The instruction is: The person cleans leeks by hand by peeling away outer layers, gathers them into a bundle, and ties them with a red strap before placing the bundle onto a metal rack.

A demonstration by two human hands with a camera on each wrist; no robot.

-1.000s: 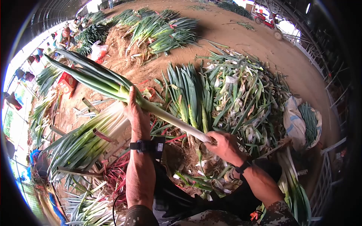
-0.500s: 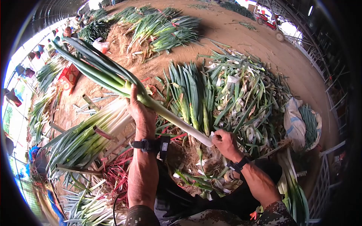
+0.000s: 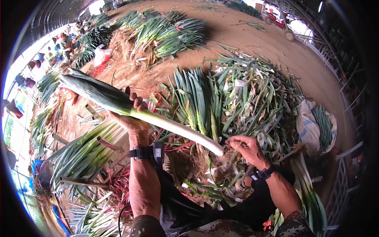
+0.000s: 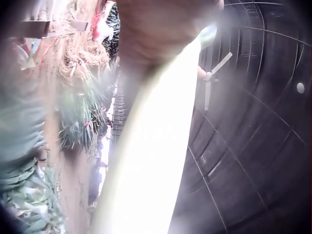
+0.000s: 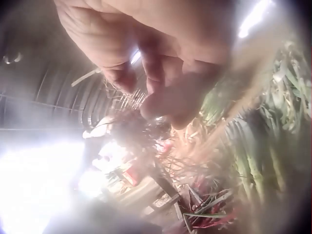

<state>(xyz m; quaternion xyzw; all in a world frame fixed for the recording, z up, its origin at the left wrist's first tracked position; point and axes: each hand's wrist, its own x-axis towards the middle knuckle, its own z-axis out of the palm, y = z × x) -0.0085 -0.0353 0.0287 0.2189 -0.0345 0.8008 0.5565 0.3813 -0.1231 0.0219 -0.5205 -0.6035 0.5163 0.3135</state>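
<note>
My left hand (image 3: pixel 132 118) grips a long green onion (image 3: pixel 177 128) where its dark green leaves meet the pale shaft. The leaves reach up to the left, and the white root end tilts down to the right. In the left wrist view the white shaft (image 4: pixel 156 146) fills the middle, overexposed. My right hand (image 3: pixel 248 149) hovers just right of the white end, apart from it, its fingers loosely bent. Brown stringy stuff (image 5: pixel 136 124) shows blurred below those fingertips in the right wrist view.
A wooden rack (image 3: pixel 108 144) on the left bears a stack of green onions (image 3: pixel 85 150). Ahead stand unpeeled onions (image 3: pixel 193 98) beside a heap of stripped leaves (image 3: pixel 252 98). Red ties (image 3: pixel 120 181) lie near the rack. A white sack (image 3: pixel 310 126) stands at right; bundles (image 3: pixel 169 33) lie farther back.
My right hand has left the onion's white end and drawn back to the right. My left hand has turned over, its fingers now wrapping over the onion, and the leaves have swung lower.
</note>
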